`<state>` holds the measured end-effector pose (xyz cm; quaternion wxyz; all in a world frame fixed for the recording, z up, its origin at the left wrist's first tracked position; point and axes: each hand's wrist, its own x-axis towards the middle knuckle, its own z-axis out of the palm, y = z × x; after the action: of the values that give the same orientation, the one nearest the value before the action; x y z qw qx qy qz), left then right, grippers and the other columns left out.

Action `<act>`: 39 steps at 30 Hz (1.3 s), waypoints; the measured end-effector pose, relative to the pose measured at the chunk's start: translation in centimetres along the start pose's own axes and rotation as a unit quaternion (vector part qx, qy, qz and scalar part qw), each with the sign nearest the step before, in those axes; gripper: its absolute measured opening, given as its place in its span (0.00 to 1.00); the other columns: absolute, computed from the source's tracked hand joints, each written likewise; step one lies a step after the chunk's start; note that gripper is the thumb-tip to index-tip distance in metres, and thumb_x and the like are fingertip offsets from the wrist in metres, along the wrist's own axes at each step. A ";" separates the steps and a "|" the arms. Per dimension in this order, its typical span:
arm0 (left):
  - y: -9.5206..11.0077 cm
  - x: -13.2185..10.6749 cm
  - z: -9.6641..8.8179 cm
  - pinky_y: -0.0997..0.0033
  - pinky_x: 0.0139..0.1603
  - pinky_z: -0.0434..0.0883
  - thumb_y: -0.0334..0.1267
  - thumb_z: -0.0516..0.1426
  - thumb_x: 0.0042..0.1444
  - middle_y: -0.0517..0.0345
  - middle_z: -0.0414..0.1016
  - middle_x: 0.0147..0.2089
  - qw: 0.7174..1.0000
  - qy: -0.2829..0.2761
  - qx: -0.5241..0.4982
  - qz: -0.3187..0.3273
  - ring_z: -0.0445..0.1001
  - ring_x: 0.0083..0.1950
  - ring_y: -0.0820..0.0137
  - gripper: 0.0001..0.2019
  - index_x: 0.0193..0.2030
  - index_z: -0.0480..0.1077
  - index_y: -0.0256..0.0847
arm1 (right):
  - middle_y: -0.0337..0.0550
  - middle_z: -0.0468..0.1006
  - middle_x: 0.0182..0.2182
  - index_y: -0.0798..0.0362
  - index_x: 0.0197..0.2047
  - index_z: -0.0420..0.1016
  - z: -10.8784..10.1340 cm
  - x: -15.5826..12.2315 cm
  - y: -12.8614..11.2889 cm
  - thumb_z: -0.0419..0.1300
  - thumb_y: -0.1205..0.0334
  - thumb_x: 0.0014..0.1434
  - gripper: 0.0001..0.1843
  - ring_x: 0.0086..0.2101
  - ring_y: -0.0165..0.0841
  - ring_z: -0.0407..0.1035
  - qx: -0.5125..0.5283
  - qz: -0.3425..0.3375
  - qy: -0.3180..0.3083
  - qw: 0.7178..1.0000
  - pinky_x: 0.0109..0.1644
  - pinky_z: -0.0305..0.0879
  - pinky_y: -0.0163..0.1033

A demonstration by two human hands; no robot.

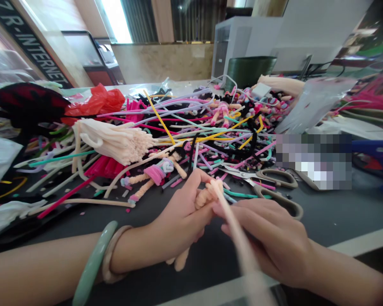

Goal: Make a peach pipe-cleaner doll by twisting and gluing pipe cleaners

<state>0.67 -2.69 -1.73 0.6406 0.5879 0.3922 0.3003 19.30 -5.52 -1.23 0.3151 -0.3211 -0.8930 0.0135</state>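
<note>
- Presently, in the head view, we observe the left hand (178,216) closed narrowly around a pale peach pipe-cleaner figure (207,197), held above the table.
- We observe the right hand (268,240) gripping a long peach chenille stem (234,221), motion-blurred, which runs from the figure toward the lower frame edge.
- We note the scissors (258,178) lying open just beyond the right hand, on the dark tabletop (325,216).
- We note a second pipe-cleaner figure (155,174), wrapped in pink, just beyond the left hand, beside a tangled heap of multicoloured chenille stems (191,131).
- We note a green bangle (94,263) on the left wrist.
</note>
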 end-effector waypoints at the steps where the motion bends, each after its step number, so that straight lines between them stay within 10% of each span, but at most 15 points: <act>1: 0.0 0.0 0.0 0.85 0.15 0.59 0.46 0.54 0.62 0.73 0.59 0.22 1.000 0.001 0.000 0.001 0.56 0.16 0.82 0.12 0.44 0.55 0.46 | 0.42 0.81 0.32 0.52 0.50 0.64 0.0 0.0 0.0 0.54 0.69 0.63 0.12 0.29 0.32 0.75 -0.009 0.005 0.005 1.000 0.32 0.65 0.37; 8: 0.2 -0.2 -0.1 0.83 0.15 0.59 0.44 0.53 0.63 0.74 0.56 0.20 0.999 0.004 0.041 -0.018 0.57 0.16 0.81 0.10 0.45 0.54 0.47 | 0.37 0.79 0.27 0.50 0.35 0.67 0.3 -0.3 -0.1 0.60 0.65 0.61 0.04 0.25 0.27 0.71 -0.014 0.105 0.055 0.993 0.32 0.63 0.35; 20: -0.1 -0.2 -0.3 0.83 0.15 0.58 0.40 0.53 0.63 0.72 0.60 0.21 0.995 0.001 0.096 -0.001 0.60 0.17 0.80 0.07 0.44 0.55 0.48 | 0.34 0.77 0.27 0.52 0.48 0.71 0.2 0.3 -0.1 0.60 0.67 0.58 0.13 0.25 0.24 0.71 0.023 0.135 0.123 0.983 0.31 0.67 0.29; 30: -0.3 0.1 -0.4 0.83 0.15 0.59 0.48 0.54 0.61 0.72 0.61 0.22 0.995 -0.016 0.102 -0.005 0.60 0.17 0.80 0.12 0.44 0.57 0.47 | 0.41 0.79 0.38 0.55 0.48 0.72 0.2 0.2 0.0 0.60 0.72 0.59 0.13 0.36 0.25 0.74 0.036 0.014 0.093 0.995 0.41 0.68 0.27; 39: -0.2 0.2 -0.4 0.85 0.20 0.56 0.34 0.54 0.60 0.74 0.60 0.22 0.994 -0.015 0.108 0.020 0.59 0.18 0.84 0.07 0.38 0.56 0.44 | 0.47 0.78 0.40 0.56 0.45 0.71 0.0 0.6 0.0 0.51 0.72 0.64 0.10 0.36 0.33 0.75 -0.013 -0.065 0.011 0.998 0.36 0.69 0.36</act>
<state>0.39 -2.33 -1.91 0.5728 0.6657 0.4015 0.2598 18.96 -5.11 -0.86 0.3213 -0.2665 -0.9084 -0.0220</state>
